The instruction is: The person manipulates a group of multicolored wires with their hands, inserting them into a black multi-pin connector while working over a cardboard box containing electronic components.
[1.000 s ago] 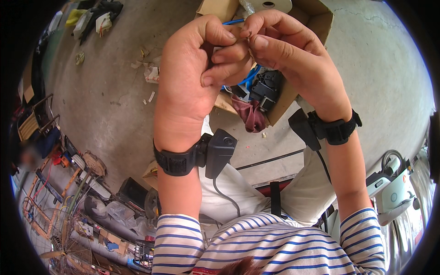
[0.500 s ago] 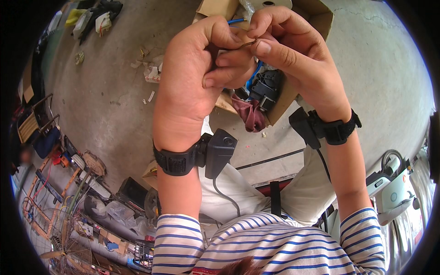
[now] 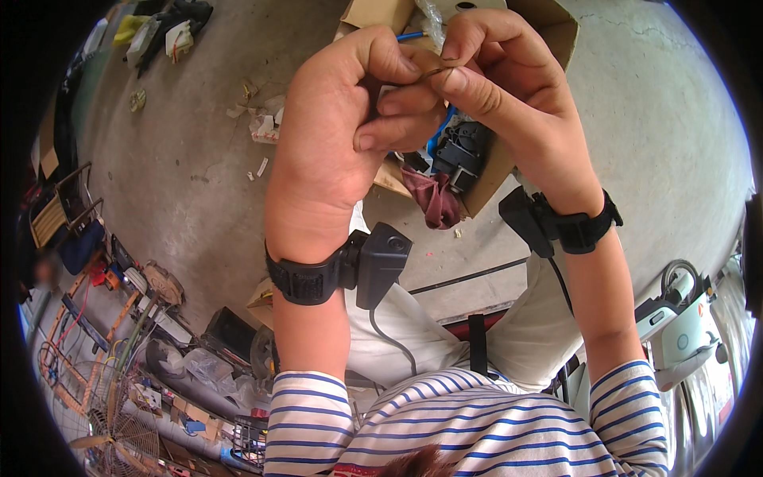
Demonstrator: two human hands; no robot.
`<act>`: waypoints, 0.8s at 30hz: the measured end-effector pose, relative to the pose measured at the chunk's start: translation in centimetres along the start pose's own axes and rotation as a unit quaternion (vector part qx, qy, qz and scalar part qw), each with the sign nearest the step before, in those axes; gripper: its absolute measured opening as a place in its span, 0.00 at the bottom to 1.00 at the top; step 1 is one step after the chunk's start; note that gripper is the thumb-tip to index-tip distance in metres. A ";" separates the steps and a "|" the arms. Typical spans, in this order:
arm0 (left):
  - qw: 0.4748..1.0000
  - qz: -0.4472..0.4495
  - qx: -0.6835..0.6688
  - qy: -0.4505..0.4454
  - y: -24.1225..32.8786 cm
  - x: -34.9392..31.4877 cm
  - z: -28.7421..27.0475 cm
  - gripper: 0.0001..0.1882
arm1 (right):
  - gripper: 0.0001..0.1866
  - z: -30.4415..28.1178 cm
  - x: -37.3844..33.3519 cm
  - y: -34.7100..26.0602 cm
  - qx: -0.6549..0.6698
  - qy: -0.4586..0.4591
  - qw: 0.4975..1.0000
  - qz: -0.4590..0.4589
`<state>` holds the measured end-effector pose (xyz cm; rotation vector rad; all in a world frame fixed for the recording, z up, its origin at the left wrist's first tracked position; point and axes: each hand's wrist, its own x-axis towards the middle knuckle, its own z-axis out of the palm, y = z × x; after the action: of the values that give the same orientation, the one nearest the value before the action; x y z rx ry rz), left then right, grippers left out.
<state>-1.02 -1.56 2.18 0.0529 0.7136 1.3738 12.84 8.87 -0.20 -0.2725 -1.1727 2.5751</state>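
A thin, brown, wire-like strand [image 3: 431, 73] spans the small gap between my hands, over an open cardboard box. My left hand [image 3: 350, 111] is closed, its thumb and forefinger pinching one end and the other fingers curled in toward the palm. My right hand [image 3: 517, 95] pinches the opposite end between thumb and forefinger tips. Most of the strand is hidden by the fingers. Behind the left fingers a blue cable [image 3: 412, 36] shows in part, and it cannot be told whether the strand belongs to it.
Below my hands the cardboard box [image 3: 486, 187] holds a black motor-like part [image 3: 462, 151], a maroon cloth [image 3: 433, 199] and a white spool [image 3: 477, 5]. Paper scraps [image 3: 264, 126] litter the concrete floor. At lower left stand a wire-cage fan [image 3: 107, 429] and clutter; a white appliance [image 3: 683, 338] is at right.
The right forefinger has shifted slightly right and down, nearer the thumb tip. The left hand holds almost the same pose, and the strand stays between both hands.
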 end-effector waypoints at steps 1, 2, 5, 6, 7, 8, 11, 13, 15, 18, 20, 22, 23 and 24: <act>0.999 -0.005 0.035 0.029 0.1 0.1 0.3 0.14 | 0.09 -0.4 -0.1 0.4 -0.041 0.004 0.999 -0.020; 0.999 -0.005 0.034 0.028 0.0 0.2 0.6 0.14 | 0.10 -0.6 -0.1 0.6 -0.062 0.007 0.998 -0.030; 0.992 0.013 0.093 0.082 -0.1 0.2 0.6 0.14 | 0.10 -1.2 -0.3 0.8 -0.276 0.020 0.950 -0.144; 0.995 0.020 0.078 0.059 -0.1 0.1 0.1 0.12 | 0.10 -1.1 -0.2 0.9 -0.274 0.019 0.951 -0.145; 0.997 0.028 0.063 0.035 -0.1 -0.1 -0.2 0.11 | 0.11 -0.9 0.0 1.0 -0.283 0.019 0.944 -0.166; 0.997 0.028 0.065 0.037 0.0 -0.3 -0.3 0.11 | 0.12 -0.7 0.1 1.1 -0.291 0.020 0.938 -0.187; 0.998 0.035 0.043 0.029 -0.4 0.0 -0.5 0.11 | 0.11 -0.8 0.0 1.1 -0.315 0.029 0.928 -0.197; 0.996 0.044 0.052 0.062 -0.3 0.0 -0.1 0.11 | 0.11 -0.8 0.0 1.0 -0.300 0.027 0.936 -0.182; 0.993 0.036 0.070 0.082 0.0 0.0 0.7 0.11 | 0.12 -0.5 0.3 0.9 -0.285 0.026 0.944 -0.166; 0.989 0.023 0.091 0.117 0.2 0.0 1.2 0.13 | 0.10 0.3 0.9 1.1 -0.238 0.054 0.944 -0.221; 0.986 0.019 0.096 0.133 0.2 -0.2 1.4 0.13 | 0.12 -0.1 0.3 0.8 -0.276 0.026 0.945 -0.175; 0.985 0.037 0.112 0.123 0.0 -0.1 1.4 0.14 | 0.12 -1.2 0.1 0.8 -0.300 0.003 0.936 -0.184; 0.986 0.036 0.111 0.122 -0.1 0.1 1.4 0.14 | 0.11 -1.5 0.1 0.8 -0.322 -0.020 0.927 -0.193; 0.986 0.033 0.107 0.123 -0.1 0.1 1.4 0.14 | 0.11 -1.4 0.1 0.9 -0.322 -0.020 0.927 -0.193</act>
<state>-0.24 -0.98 3.22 0.0778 1.0733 1.3765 12.98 9.31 -1.75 -0.1049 -1.8512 1.8098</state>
